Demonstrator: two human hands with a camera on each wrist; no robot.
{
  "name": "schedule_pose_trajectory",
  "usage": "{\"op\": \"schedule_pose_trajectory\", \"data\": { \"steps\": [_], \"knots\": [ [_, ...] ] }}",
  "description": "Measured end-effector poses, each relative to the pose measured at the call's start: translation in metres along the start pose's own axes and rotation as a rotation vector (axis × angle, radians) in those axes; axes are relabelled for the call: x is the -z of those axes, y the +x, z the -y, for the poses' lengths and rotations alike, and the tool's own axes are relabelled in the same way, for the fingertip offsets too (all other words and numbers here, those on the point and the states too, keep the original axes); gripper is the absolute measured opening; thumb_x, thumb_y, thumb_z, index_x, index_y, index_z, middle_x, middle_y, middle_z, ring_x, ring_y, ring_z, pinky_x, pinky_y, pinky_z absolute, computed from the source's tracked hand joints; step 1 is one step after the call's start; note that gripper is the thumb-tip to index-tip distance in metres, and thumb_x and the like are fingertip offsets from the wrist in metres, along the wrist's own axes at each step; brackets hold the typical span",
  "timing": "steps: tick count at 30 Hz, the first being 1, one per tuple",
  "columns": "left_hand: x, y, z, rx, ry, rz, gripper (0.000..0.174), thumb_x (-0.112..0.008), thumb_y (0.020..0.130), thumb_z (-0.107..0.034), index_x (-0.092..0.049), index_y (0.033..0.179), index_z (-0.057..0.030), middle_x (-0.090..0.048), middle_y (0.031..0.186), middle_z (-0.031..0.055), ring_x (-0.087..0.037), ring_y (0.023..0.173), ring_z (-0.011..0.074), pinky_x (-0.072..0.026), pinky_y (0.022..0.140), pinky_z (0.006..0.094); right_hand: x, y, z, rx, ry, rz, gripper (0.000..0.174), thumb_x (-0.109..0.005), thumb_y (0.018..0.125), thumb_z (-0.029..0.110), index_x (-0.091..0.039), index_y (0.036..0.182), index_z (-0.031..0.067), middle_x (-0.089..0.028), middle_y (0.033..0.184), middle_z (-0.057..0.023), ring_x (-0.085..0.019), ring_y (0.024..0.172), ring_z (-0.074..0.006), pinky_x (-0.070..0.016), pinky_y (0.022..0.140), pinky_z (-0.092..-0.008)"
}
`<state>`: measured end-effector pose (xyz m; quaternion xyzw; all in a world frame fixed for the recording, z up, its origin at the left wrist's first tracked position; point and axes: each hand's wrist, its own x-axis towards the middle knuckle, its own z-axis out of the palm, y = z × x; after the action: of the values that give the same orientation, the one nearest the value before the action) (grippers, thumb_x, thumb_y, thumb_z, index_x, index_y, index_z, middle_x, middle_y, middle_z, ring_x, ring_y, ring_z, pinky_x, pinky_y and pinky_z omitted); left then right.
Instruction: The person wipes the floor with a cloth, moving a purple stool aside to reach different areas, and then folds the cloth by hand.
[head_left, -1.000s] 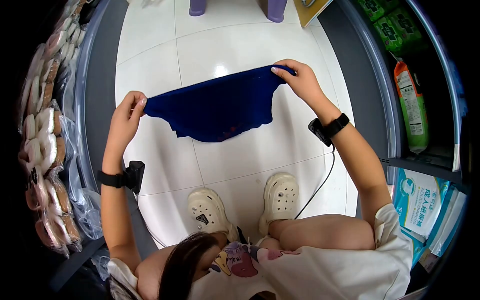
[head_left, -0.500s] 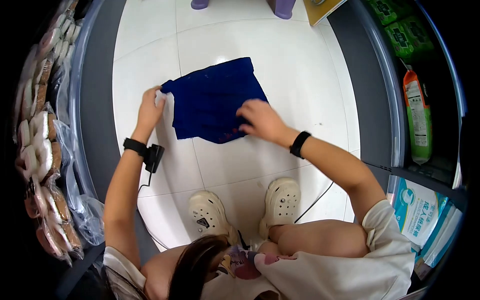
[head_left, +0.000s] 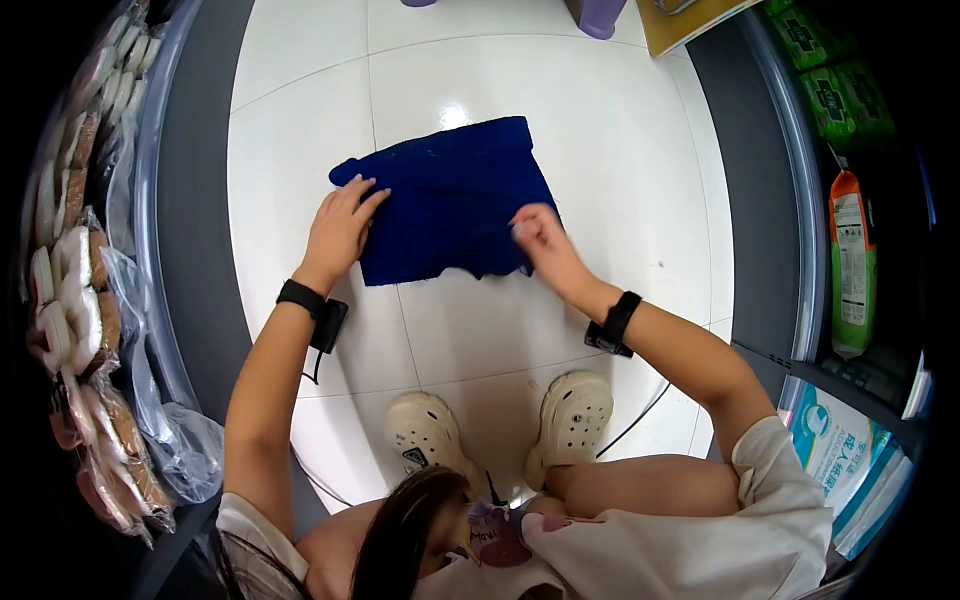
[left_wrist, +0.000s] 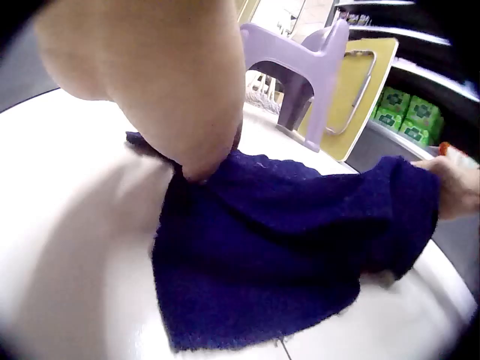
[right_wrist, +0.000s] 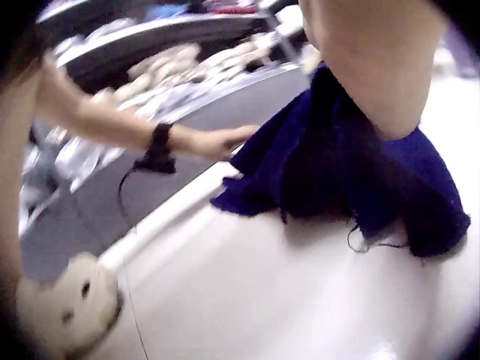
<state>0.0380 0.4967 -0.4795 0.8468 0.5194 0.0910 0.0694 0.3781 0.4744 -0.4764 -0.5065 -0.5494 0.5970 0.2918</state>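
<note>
1. Cloth: I see the blue cloth (head_left: 450, 195) lying on the white tiled floor (head_left: 620, 150). It is ahead of the person's shoes (head_left: 572, 415) and between the two shelf rows.
2. Left hand: The left hand (head_left: 340, 228) rests on the cloth's left edge. Its fingers are straight and slightly spread, pressing the fabric to the floor.
3. Right hand: The right hand (head_left: 540, 240) is at the cloth's lower right edge. Its fingers are curled and pinch that edge. In the left wrist view, this edge is raised off the floor and folded over.
4. Surroundings: A purple stool (left_wrist: 300, 67) stands beyond the cloth's far edge, with a yellow board (left_wrist: 367, 90) just beside it. Green packs (head_left: 835, 95) sit on the right shelf. Wrapped goods (head_left: 85, 290) line the left shelf.
</note>
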Motion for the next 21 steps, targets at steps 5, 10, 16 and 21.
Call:
{"op": "schedule_pose_trajectory", "data": {
  "steps": [5,10,16,21],
  "knots": [
    [0.001,0.013,0.005,0.105,-0.035,-0.064,0.052,-0.064,0.078,0.0,-0.054,0.128,-0.0117,-0.051,0.136,0.0142,-0.046,0.128,0.0345,-0.0394,0.106,0.0424,0.026,0.044,0.014,-0.437,0.169,-0.318,0.052,-0.062,0.093,0.03,-0.04,0.134,0.0069,-0.053,0.116,-0.0182,-0.057,0.103,-0.0237,-0.0497,0.089,-0.0327],
    [-0.002,0.011,0.01,0.015,-0.008,-0.096,0.04,-0.069,0.077,-0.005,-0.058,0.115,-0.01,-0.055,0.126,0.0123,-0.051,0.12,0.0328,-0.0421,0.101,0.0418,0.034,0.05,0.031,0.11,-0.829,0.067,0.08,-0.081,0.073,0.032,-0.041,0.14,0.0169,-0.045,0.131,-0.0189,-0.05,0.118,-0.0353,-0.0421,0.101,-0.0435],
    [-0.008,0.015,0.016,0.058,0.018,-0.143,0.031,-0.068,0.078,-0.006,-0.061,0.108,-0.01,-0.058,0.115,0.0093,-0.055,0.107,0.0295,-0.0445,0.093,0.0404,0.018,0.046,0.035,0.569,-1.025,0.217,0.06,-0.083,0.067,0.036,-0.06,0.117,0.0137,-0.05,0.127,-0.0123,-0.044,0.124,-0.0327,-0.0331,0.109,-0.0476],
    [-0.009,0.019,0.029,0.09,0.059,-0.113,0.028,-0.064,0.08,-0.004,-0.06,0.108,-0.0102,-0.059,0.112,0.0086,-0.056,0.105,0.028,-0.0449,0.092,0.0388,0.024,0.046,0.007,0.582,-0.976,0.191,0.037,-0.076,0.076,0.024,-0.062,0.107,0.01,-0.058,0.112,-0.0098,-0.053,0.112,-0.0274,-0.0428,0.095,-0.0424]
  ]
}}
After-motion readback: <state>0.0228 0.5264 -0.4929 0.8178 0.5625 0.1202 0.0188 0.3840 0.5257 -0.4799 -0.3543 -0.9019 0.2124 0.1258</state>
